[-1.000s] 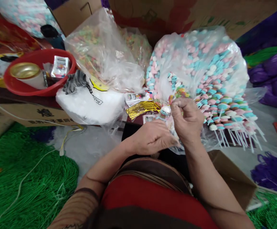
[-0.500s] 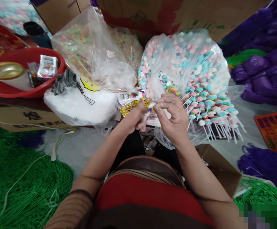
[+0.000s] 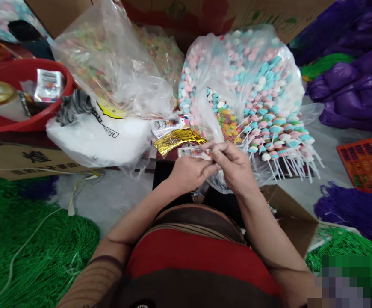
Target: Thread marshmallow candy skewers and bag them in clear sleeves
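Note:
My left hand [image 3: 190, 173] and my right hand [image 3: 234, 164] meet over the table's front edge, fingertips together. Both are closed in a pinch around something small and pale, mostly hidden by the fingers. Just behind them lie a small printed packet [image 3: 189, 151], a bunch of gold twist ties [image 3: 179, 139] and a stack of printed labels or packets [image 3: 168, 123]. Loose yellow, orange and green gummy candies [image 3: 227, 122] lie beyond my right hand. To their right, marshmallow skewers [image 3: 277, 132] are piled, their white sticks pointing toward me.
A large clear bag of pink, blue and white marshmallows [image 3: 246, 60] stands at the back. Left of it are a bag of gummies [image 3: 90, 60], a white plastic bag [image 3: 102, 145] and a red basin [image 3: 67, 75]. A cardboard box [image 3: 296, 222] is beside my right forearm.
Both hands were farther right, with a wrapped candy showing by the left; they moved left, and the left fingers have come against the right ones. The camera view has shifted.

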